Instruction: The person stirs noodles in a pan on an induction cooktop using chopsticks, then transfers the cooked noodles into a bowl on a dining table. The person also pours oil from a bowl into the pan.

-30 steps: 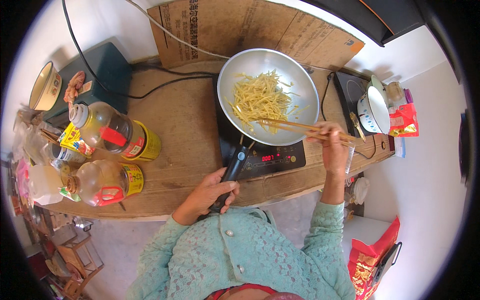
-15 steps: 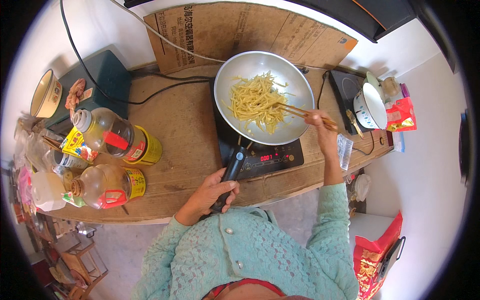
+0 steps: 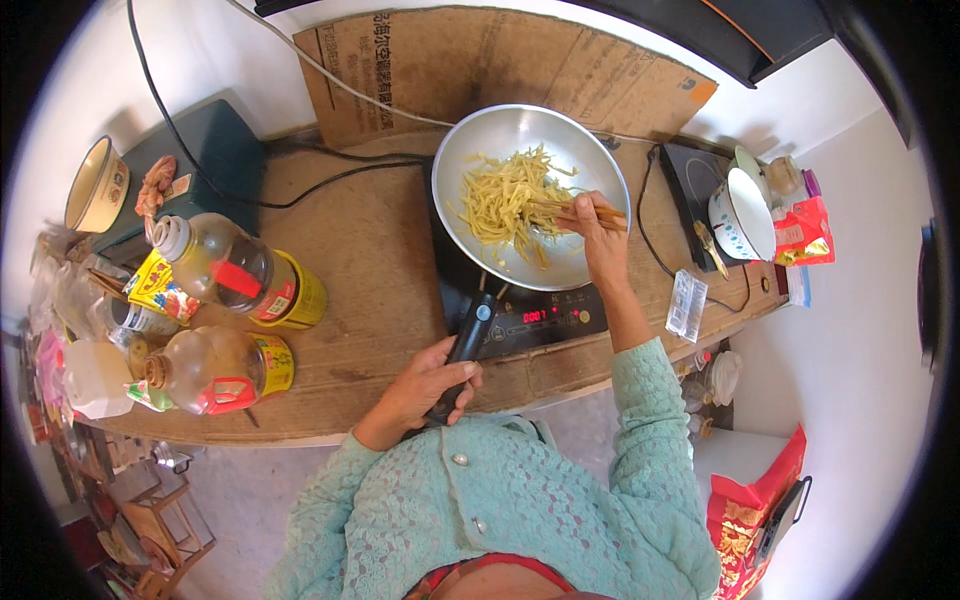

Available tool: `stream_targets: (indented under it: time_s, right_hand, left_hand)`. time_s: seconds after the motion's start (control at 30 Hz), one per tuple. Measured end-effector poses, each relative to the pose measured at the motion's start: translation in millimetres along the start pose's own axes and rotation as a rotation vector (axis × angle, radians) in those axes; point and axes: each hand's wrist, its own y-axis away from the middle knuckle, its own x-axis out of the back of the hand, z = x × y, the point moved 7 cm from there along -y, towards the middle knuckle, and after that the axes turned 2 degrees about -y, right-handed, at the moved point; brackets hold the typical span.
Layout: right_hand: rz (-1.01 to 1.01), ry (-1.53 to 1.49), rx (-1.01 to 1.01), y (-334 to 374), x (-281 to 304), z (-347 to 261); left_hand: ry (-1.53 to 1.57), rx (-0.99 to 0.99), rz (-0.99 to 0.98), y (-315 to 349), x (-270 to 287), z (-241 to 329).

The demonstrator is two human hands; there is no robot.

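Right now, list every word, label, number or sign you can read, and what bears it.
Wording left uncopied.
Nearer induction cooker: red digits, readable; panel marks too small.
Cardboard sheet: dark characters, partly readable.
Grey-capped bottle: label too small to read.
Brown-capped bottle: label too small.
Red pouch: print too small.
Yellow packet: print too small.

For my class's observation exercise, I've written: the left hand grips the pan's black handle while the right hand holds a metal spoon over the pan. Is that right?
Not quite: the right hand holds brown chopsticks over the pan, not a metal spoon, as the head view shows. The left hand does grip the pan's black handle.
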Motion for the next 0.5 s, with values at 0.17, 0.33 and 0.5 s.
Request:
stream_targets:
  time_s: [0.17, 0.33, 0.5]
  right_hand:
    - [-0.112, -0.070, -0.031, -5, -33, -12]
    - [-0.189, -0.023, -0.106, -23, 3, 24]
    - [-0.043, 0.077, -0.011, -35, 44, -15]
  left_hand:
    - [0.004, 0.003, 0.007, 0, 2, -2]
    - [-0.008, -0.005, -0.007, 0, 1, -1]
    - [0.000, 0.013, -0.025, -2, 8, -6]
